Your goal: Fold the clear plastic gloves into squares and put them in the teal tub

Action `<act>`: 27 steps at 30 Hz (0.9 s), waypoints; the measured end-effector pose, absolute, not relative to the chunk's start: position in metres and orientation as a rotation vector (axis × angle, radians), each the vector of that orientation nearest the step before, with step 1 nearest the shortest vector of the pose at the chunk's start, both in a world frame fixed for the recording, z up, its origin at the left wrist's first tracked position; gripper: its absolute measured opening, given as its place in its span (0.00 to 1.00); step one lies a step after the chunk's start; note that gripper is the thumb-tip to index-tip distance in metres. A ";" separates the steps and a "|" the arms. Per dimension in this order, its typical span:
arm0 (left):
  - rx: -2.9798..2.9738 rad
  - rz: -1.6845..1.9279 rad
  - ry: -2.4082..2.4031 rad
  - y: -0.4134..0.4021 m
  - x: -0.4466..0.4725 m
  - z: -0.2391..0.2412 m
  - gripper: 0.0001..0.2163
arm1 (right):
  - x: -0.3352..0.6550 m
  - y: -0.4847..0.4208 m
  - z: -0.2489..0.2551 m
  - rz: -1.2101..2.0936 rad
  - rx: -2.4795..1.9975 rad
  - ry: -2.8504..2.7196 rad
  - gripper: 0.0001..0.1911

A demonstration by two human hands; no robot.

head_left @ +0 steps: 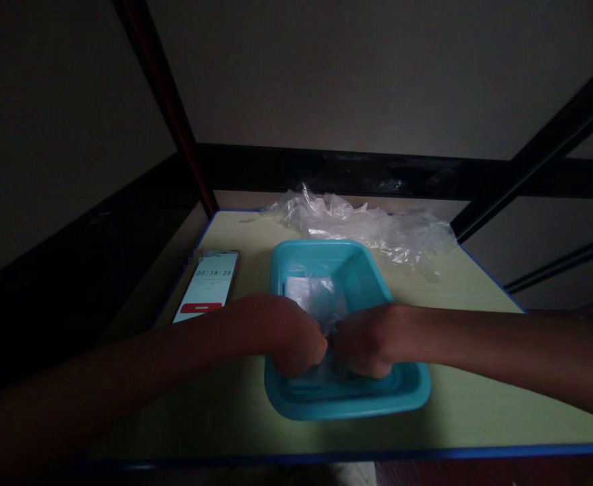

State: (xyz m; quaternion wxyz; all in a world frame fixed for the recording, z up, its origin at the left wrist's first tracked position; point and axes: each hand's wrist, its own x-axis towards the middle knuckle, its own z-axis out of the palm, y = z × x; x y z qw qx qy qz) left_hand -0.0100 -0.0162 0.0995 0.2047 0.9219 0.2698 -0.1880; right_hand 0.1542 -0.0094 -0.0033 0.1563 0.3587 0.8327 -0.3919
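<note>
Both my hands meet over a blue plastic tray [407, 391] on the table. My left hand [291, 337] and my right hand [361, 341] are closed, knuckles almost touching, pinching a small clear plastic packet [319, 297] that rises from between them into the tray. The packet holds something white, too dim to make out.
A phone [206, 283] showing a running timer lies at the table's left. A pile of crumpled clear plastic bags [367, 226] sits behind the tray at the far edge. Dark metal frame bars rise at the back left and right. The table has a blue rim [478, 451].
</note>
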 end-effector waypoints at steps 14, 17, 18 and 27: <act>2.631 -1.103 0.484 -0.018 0.000 0.115 0.13 | 0.124 0.006 0.104 -0.964 0.613 2.170 0.15; 2.649 -1.107 0.497 -0.019 0.002 0.116 0.13 | 0.119 0.021 0.118 -0.802 0.764 2.257 0.14; 2.650 -1.096 0.501 -0.020 0.002 0.116 0.13 | 0.117 0.027 0.118 -0.751 0.828 2.281 0.13; 2.613 -0.554 0.642 -0.020 -0.012 0.104 0.11 | 0.106 0.057 0.065 -0.627 1.127 2.330 0.04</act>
